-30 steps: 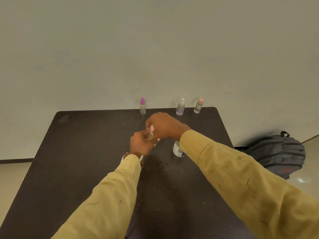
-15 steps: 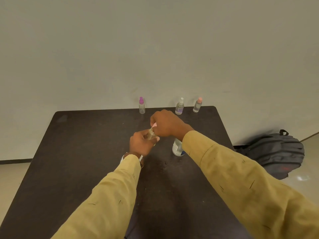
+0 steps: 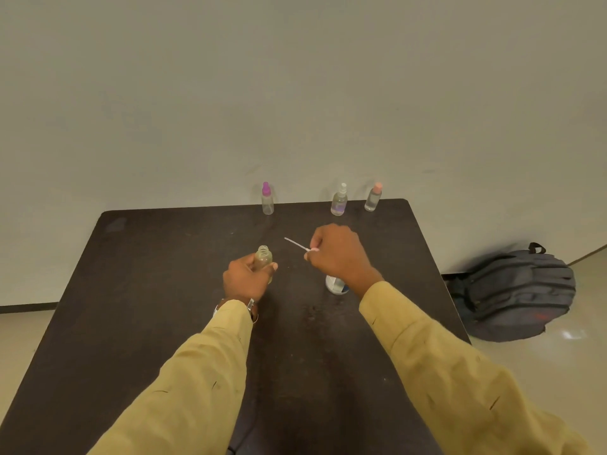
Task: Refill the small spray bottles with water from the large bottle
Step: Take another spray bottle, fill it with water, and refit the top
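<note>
Sprayer (image 3: 297,244) now pulled free, pinched in right hand (image 3: 338,254), just right of small bottle (image 3: 263,257) gripped by left hand (image 3: 246,280).

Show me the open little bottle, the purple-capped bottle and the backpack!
Small clear open bottle (image 3: 263,257), head view, shoulder.
Small clear purple-capped bottle (image 3: 267,204), head view, body.
Grey fabric backpack (image 3: 512,297), head view, front panel.

The light is soft and a bit dim, a small bright spot shines on the floor (image 3: 573,334), and the far small spray bottles (image 3: 267,200) look a little fuzzy.
</note>
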